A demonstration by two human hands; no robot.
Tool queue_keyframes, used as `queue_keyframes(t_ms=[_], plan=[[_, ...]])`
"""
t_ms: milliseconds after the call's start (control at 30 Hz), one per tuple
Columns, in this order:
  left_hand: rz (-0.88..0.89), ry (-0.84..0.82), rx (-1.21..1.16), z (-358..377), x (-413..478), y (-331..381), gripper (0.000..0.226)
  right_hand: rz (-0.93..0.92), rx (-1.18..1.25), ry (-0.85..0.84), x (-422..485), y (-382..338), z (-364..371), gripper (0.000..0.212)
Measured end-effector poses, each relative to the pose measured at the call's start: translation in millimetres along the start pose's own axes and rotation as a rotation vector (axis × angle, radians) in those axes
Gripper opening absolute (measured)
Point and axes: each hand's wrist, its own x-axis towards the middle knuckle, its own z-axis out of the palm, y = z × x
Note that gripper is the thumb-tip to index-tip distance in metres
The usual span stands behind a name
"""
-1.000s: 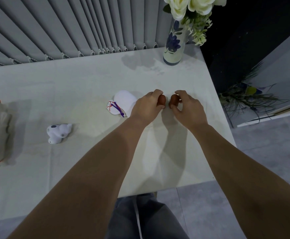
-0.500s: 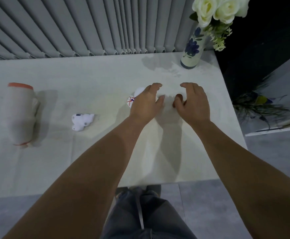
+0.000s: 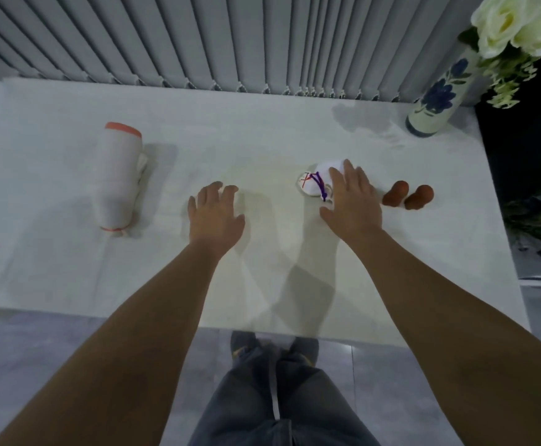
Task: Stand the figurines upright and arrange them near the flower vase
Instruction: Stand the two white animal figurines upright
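Hands spread, holding nothing: left hand (image 3: pixel 215 217) mid-table (image 3: pixel 262 130), right hand (image 3: pixel 352 201) over white figurine (image 3: pixel 315 182); two brown figurines (image 3: pixel 407 197) near right edge

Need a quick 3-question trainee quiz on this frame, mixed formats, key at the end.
1. True or false: the two brown figurines sit between the right hand and the flower vase.
2. The right hand reaches over which item? A) white figurine with purple string B) large cream figurine C) vase
3. Fill in: the left hand is ___, holding nothing.

Key: 1 true; 2 A; 3 open
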Motion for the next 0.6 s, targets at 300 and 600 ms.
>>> queue_keyframes(t_ms=[300, 600], plan=[[-0.035, -0.053, -0.081, 1.1, 8.8, -20.2, 0.045, 0.160, -0.024, 0.011, 21.7, -7.6, 4.4, 0.080], [-0.110, -0.109, -0.407, -4.7, 39.0, -2.9, 0.048, 0.225, 0.062, 0.132, 30.8, -15.6, -1.0, 0.058]])
